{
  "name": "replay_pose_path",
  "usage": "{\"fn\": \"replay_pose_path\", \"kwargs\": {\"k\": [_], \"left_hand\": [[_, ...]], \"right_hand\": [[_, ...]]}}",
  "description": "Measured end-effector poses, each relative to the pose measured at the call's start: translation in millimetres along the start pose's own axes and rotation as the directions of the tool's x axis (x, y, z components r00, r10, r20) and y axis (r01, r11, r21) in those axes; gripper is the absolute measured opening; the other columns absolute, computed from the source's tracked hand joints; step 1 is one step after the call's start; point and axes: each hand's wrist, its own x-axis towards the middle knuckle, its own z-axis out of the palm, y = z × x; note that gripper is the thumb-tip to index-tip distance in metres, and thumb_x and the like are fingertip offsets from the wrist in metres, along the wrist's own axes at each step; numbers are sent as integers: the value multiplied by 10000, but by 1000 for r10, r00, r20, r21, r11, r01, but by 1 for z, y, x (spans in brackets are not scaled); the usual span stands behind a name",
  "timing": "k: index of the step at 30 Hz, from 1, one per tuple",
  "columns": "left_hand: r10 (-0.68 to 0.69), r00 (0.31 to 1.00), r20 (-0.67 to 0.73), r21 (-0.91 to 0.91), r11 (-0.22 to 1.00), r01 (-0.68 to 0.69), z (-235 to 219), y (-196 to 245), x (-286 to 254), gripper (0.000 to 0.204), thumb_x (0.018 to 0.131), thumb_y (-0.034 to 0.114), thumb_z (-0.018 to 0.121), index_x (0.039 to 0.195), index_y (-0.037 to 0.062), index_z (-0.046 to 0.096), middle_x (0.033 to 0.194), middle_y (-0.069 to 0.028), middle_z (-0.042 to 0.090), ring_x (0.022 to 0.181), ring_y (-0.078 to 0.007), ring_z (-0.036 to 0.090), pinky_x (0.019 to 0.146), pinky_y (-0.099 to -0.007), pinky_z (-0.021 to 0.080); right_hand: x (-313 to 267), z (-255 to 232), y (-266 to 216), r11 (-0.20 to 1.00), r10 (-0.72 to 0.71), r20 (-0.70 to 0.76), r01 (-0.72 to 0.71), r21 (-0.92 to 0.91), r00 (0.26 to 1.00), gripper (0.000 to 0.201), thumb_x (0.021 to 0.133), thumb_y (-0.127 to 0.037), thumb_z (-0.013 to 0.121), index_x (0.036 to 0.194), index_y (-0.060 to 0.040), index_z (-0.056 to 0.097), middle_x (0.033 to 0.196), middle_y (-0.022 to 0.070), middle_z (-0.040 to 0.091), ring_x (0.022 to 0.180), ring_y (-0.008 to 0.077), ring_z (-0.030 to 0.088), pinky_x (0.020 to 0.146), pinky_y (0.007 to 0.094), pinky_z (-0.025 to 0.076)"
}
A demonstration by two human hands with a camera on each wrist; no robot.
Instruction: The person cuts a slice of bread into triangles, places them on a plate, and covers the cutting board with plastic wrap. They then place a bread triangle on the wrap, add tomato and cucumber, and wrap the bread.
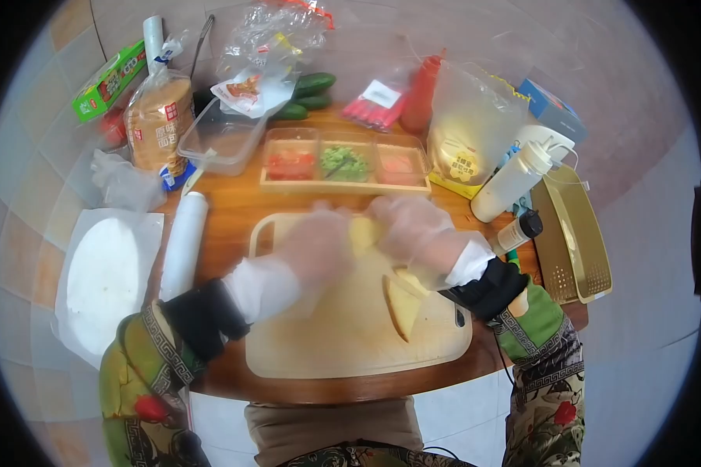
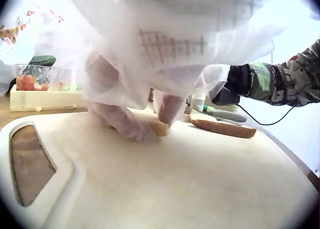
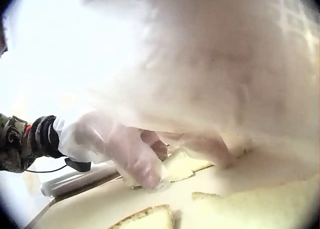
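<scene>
Both hands wear clear plastic gloves and meet over the far part of the white cutting board (image 1: 319,342). Between them is a pale yellow piece of bread (image 1: 363,233). My left hand (image 1: 315,241), blurred, pinches it from the left; its fingertips are low over the board. On the other side, my right hand (image 1: 417,229) grips the same piece, its fingers partly hidden by the loose glove in the right wrist view. A triangular bread piece (image 1: 403,307) with brown crust lies on the board near the right wrist, beside another cut piece (image 1: 413,280).
Behind the board stands a tray (image 1: 343,187) with chopped red and green fillings. A squeeze bottle (image 1: 514,180), a black-capped jar (image 1: 519,230) and a long basket (image 1: 557,233) are at right. Bagged bread (image 1: 160,121), a white roll (image 1: 184,245) and a plastic box (image 1: 222,144) stand left.
</scene>
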Motion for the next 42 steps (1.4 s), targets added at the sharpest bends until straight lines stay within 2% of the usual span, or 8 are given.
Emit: {"fn": "replay_pose_path", "kwargs": {"k": [6,15,19,22,24,30,35,42], "left_hand": [[-11,995,-96,-58,998,5,-1,3,-6,702,745,273,813,1279,-101,551,1199,-247,632,1166,-396,560,1004,-419,504],[-65,998,1,-6,998,65,-17,9,-1,713,754,300,845,1303,-64,575,1231,-279,642,1150,-389,626,995,-407,516],[-96,992,78,-237,965,112,-18,-7,6,709,769,312,839,1328,-50,594,1181,-223,676,1007,-303,702,902,-379,549],[-120,988,96,-317,937,145,-18,-12,10,670,779,295,831,1311,-47,610,1077,-163,694,928,-231,703,835,-353,554],[-164,983,81,-274,945,180,-22,-13,9,637,784,283,827,1288,-46,620,1017,-129,696,897,-193,695,808,-335,552],[-180,956,233,-536,796,280,-21,-23,10,536,800,249,803,1230,-21,632,937,-91,659,780,-142,666,680,-288,529],[102,985,143,-535,845,-10,-47,-39,-4,379,832,257,784,1063,-32,701,812,-52,675,663,-106,643,576,-270,508],[-199,980,-13,-660,738,141,-144,-52,-113,267,906,242,754,1014,0,724,792,-16,687,650,-75,634,564,-226,498]], "right_hand": [[13,38,32,979,-98,-198,131,157,975,513,834,-198,739,1336,-150,647,1245,128,712,1101,317,697,940,392,556],[-3,23,30,657,-203,-25,155,737,979,495,892,-116,700,1381,-93,625,1002,61,720,734,117,646,670,276,532],[11,32,41,656,-358,-43,284,699,933,527,903,-92,667,1426,-109,608,868,15,661,683,64,562,612,247,471],[-4,15,25,663,-177,114,34,748,978,552,905,-88,657,1452,-121,595,755,-11,606,661,46,545,585,246,435],[-3,22,28,601,-234,9,137,787,972,516,887,-98,640,1352,107,551,680,29,597,584,82,522,534,256,415],[3,29,39,517,-391,-34,250,819,920,523,898,-87,687,1353,121,535,771,44,646,639,65,574,557,236,451],[-12,0,8,388,-290,47,73,919,956,513,924,-105,734,1376,57,552,906,61,705,737,103,682,636,234,542],[3,-38,-93,306,-428,-67,214,928,901,470,938,-127,733,1368,-10,583,984,59,716,760,121,704,674,249,565]]}}
